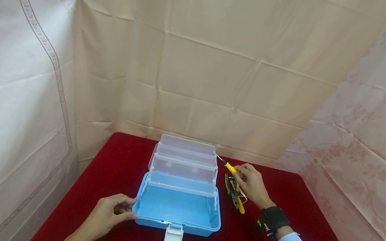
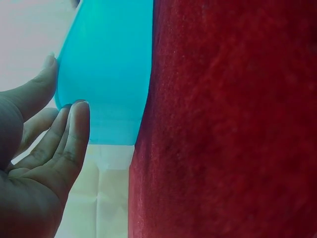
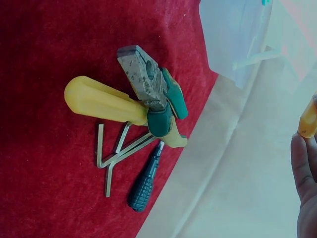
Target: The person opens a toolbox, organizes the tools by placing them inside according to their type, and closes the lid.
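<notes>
A blue toolbox (image 1: 174, 204) lies open on the red cloth, its clear lid and trays (image 1: 183, 166) raised at the back. My left hand (image 1: 109, 213) holds the box's left rim, with thumb and fingers at the edge. In my right hand (image 1: 252, 185) is a screwdriver with a yellow handle (image 1: 230, 168), its thin shaft pointing up and left toward the clear trays. Below that hand lie green-handled pliers (image 3: 143, 79) across a yellow-handled tool (image 3: 99, 99). Bent hex keys (image 3: 130, 148) and a dark-handled screwdriver (image 3: 144, 183) are beside them.
The white latch (image 1: 173, 239) hangs down at the box's front. Red cloth (image 1: 110, 167) covers the table. Beige fabric (image 1: 198, 80) hangs behind it, with pale fabric on both sides. My right wrist bears a black strap (image 1: 276, 218).
</notes>
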Demonstrator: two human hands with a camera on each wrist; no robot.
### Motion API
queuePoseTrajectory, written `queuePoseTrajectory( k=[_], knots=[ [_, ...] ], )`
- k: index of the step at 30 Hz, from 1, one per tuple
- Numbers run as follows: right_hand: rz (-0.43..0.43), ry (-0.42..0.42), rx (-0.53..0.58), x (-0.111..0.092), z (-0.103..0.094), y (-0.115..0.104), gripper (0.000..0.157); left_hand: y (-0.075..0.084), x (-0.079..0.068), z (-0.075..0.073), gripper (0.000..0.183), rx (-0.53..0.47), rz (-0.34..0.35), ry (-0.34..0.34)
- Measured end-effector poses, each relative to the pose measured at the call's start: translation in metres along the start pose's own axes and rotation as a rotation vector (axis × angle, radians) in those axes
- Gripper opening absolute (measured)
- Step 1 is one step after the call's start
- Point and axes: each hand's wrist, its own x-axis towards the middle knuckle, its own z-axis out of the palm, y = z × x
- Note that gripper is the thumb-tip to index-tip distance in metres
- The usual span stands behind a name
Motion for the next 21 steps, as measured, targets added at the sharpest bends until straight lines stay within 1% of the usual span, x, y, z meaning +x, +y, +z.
queuePoseTrajectory(
  k=[11, 13, 18, 21],
  knots=[
    [-0.036, 0.009, 0.033, -0.001, -0.001, -0.011, 0.023, 0.000, 0.000, 0.000, 0.057, -0.003, -0.002, 0.002],
    [-0.042, 0.012, 0.045, -0.001, -0.001, -0.013, 0.022, 0.000, 0.000, 0.000, 0.057, 0.007, -0.011, 0.003],
    [-0.078, 0.011, 0.093, -0.002, -0.002, -0.018, 0.023, -0.001, 0.000, 0.000, 0.057, 0.042, -0.017, 0.008],
    [-0.105, 0.010, 0.112, -0.002, -0.001, -0.021, 0.026, -0.001, 0.000, 0.000, 0.057, 0.045, -0.009, 0.012]
  ],
)
